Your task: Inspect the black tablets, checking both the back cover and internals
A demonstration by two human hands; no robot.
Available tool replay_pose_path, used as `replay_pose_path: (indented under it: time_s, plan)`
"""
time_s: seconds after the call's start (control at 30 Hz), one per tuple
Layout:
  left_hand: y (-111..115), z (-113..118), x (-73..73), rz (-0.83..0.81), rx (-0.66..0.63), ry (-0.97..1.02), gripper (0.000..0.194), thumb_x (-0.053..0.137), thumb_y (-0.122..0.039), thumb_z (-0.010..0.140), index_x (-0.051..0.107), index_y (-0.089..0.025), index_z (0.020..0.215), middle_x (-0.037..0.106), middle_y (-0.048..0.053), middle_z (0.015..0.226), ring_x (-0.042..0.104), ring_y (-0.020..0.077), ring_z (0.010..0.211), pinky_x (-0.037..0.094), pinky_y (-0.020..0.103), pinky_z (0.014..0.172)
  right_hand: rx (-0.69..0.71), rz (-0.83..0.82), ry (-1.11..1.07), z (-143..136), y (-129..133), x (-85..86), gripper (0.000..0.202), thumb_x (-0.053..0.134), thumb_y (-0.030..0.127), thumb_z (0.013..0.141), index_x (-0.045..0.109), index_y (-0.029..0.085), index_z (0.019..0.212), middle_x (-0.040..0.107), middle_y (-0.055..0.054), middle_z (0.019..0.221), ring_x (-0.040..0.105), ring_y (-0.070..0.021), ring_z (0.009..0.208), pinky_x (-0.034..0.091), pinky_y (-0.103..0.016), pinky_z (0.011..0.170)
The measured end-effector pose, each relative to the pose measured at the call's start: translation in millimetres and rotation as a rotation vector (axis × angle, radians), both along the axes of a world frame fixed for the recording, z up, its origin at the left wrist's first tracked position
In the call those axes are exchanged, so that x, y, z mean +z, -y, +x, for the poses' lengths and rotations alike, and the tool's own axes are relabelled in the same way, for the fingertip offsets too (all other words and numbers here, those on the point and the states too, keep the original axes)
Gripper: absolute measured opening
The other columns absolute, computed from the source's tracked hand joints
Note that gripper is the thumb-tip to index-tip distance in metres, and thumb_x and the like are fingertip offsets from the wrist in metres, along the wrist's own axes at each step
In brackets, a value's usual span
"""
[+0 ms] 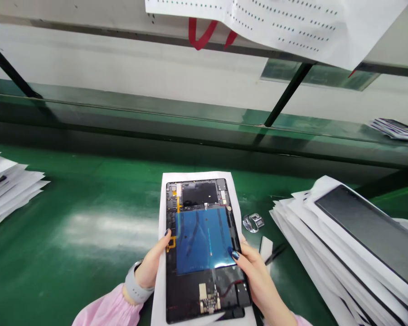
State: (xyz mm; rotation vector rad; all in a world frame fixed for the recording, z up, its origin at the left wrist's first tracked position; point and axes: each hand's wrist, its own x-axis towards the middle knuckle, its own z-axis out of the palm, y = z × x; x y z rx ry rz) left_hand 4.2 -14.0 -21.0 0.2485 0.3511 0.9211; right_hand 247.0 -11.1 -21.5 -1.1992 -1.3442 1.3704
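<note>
Handling note, judged: steady holding is calling for level, even support along both long edges, with thumb pressure staying light near the blue film [200, 240] and orange flex cable [172, 243]. The opened tablet [187, 294] is lying between the hands over a white paper sheet [159, 280], above the green table [102, 267]. Left hand [150, 267] is grasping its left edge; right hand [260, 278] is grasping the right, thumb reaching the film's margin, undersides being hidden.
</note>
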Motion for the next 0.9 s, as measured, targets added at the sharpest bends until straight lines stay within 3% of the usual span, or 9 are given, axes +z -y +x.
replay_pose_path:
  time_s: [0.17,0.43,0.57,0.63,0.7,0.77,0.9]
  plan:
    - [-3,2,2.2,0.001,0.013,0.026,0.036,0.070,-0.044,0.085,0.077,-0.019,0.111,0.077,0.008,0.109,0.061,0.0298,0.122,0.028,0.038,0.120,-0.083,-0.054,-0.011,-2,1,-3.9,0.041,0.070,0.062,0.080,0.076,0.023,0.069,0.068,-0.009,0.118,0.053,-0.0351,0.121,0.042,-0.046,0.104]
    - [-1,3,3.4,-0.002,0.027,0.010,0.030,0.068,-0.042,0.087,0.079,-0.021,0.106,0.076,0.008,0.114,0.053,0.0322,0.131,0.023,0.044,0.122,-0.107,0.014,0.069,-4,4,-6.1,0.044,0.065,0.060,0.085,0.067,0.023,0.062,0.065,-0.004,0.078,0.058,-0.0280,0.092,0.043,-0.039,0.092]
    - [-2,3,3.3,-0.017,0.019,-0.003,0.035,0.060,-0.042,0.093,0.077,-0.017,0.112,0.076,0.009,0.113,0.055,0.0295,0.130,0.025,0.040,0.121,-0.115,0.058,0.117,-5,3,-4.6,0.045,0.065,0.056,0.086,0.060,0.022,0.058,0.061,-0.003,0.072,0.057,-0.0268,0.089,0.045,-0.039,0.089]
    - [-3,3,3.4,-0.040,0.016,-0.018,0.037,0.056,-0.041,0.095,0.077,-0.016,0.111,0.076,0.009,0.113,0.055,0.0297,0.130,0.026,0.041,0.121,-0.140,0.041,0.053,-6,3,-1.9,0.036,0.069,0.053,0.085,0.063,0.022,0.067,0.063,-0.003,0.079,0.059,-0.0262,0.091,0.048,-0.037,0.087]
    - [-3,2,3.1,-0.068,0.022,-0.025,0.038,0.055,-0.042,0.095,0.077,-0.016,0.110,0.076,0.010,0.113,0.055,0.0308,0.130,0.028,0.043,0.120,-0.157,-0.010,-0.095,-7,1,2.0,0.028,0.073,0.049,0.083,0.065,0.023,0.091,0.067,-0.004,0.094,0.063,-0.0251,0.094,0.052,-0.037,0.086]
    - [-4,0,2.4,-0.102,0.014,-0.024,0.038,0.055,-0.042,0.094,0.076,-0.016,0.112,0.076,0.010,0.114,0.055,0.0317,0.130,0.030,0.044,0.120,-0.159,-0.089,-0.253,-6,-1,6.0,0.042,0.076,0.045,0.080,0.059,0.026,0.113,0.068,-0.005,0.107,0.066,-0.0241,0.093,0.055,-0.035,0.081]
    - [-4,-3,2.6,-0.157,-0.009,-0.019,0.042,0.056,-0.043,0.094,0.071,-0.015,0.121,0.073,0.012,0.122,0.056,0.0349,0.128,0.032,0.049,0.118,-0.213,-0.252,-0.445,-3,-5,9.8,0.056,0.082,0.039,0.073,0.055,0.028,0.121,0.071,-0.002,0.103,0.070,-0.0189,0.076,0.056,-0.028,0.066]
